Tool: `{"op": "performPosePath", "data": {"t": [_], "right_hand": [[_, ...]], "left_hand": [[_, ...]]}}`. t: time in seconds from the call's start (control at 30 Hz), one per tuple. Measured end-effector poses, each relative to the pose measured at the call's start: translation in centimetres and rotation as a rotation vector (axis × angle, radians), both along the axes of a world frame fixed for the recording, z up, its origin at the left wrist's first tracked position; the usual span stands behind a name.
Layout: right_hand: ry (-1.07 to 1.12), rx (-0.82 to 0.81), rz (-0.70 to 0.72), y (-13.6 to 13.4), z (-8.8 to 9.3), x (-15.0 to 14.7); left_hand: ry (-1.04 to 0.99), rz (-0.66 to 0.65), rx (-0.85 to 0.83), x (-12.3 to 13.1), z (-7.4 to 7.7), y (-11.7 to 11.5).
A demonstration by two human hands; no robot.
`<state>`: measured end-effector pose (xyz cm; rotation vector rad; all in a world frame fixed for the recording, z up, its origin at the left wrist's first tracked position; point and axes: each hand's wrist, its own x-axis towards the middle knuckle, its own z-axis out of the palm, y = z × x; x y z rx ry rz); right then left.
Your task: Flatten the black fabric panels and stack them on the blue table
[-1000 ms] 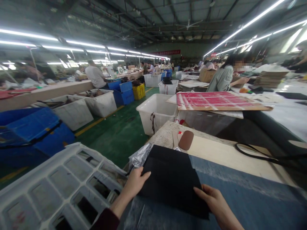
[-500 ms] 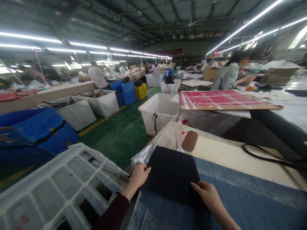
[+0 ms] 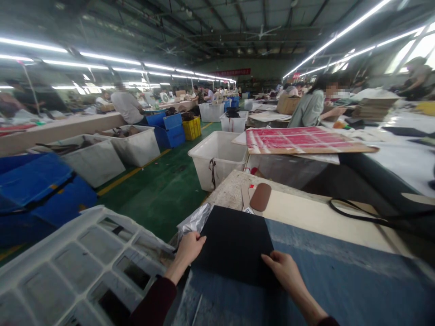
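A flat black panel (image 3: 234, 244), leather or fabric I cannot tell, lies on the blue-grey work surface (image 3: 346, 276). My left hand (image 3: 189, 249) pinches its left edge between thumb and fingers. On the opposite side, my right hand (image 3: 280, 266) has thumb and fingers closed at the right edge. Just beyond the panel sits a brown rounded piece (image 3: 260, 197) on a pale board (image 3: 306, 210). Crumpled clear plastic (image 3: 197, 221) touches the panel's far left corner.
A white slotted plastic crate (image 3: 81, 290) stands close on my left. Ahead are a white bin (image 3: 217, 156) and a red-and-white board (image 3: 299, 139). A black strap (image 3: 360, 217) lies at right. Blue crates (image 3: 41, 190) line the green aisle; a co-worker (image 3: 309, 106) sits beyond.
The whole view has shifted a little to the left as my head turned right. Both hands keep their hold on the black panel, which looks nearly unmoved on the surface.
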<state>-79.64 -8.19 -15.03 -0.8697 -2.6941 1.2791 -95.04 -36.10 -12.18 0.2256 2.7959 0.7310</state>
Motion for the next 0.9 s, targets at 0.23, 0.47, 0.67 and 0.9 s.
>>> {"op": "performPosePath", "data": {"t": [0.23,0.47,0.67,0.9], "right_hand": [[-0.024,0.034,-0.037,-0.1,0.8,0.0],[-0.034,0.033,-0.047,-0.3,1.2,0.1],[-0.053,0.030,-0.048,-0.3,1.2,0.1],[-0.053,0.025,-0.053,-0.3,1.5,0.3]], "left_hand": [[-0.010,-0.040,-0.072,-0.3,0.1,0.4],[0.004,-0.065,-0.174,-0.2,0.6,0.8],[0.219,-0.087,-0.386,1.6,2.6,1.7],[0.506,-0.506,-0.156,6.4,3.5,4.7]]}}
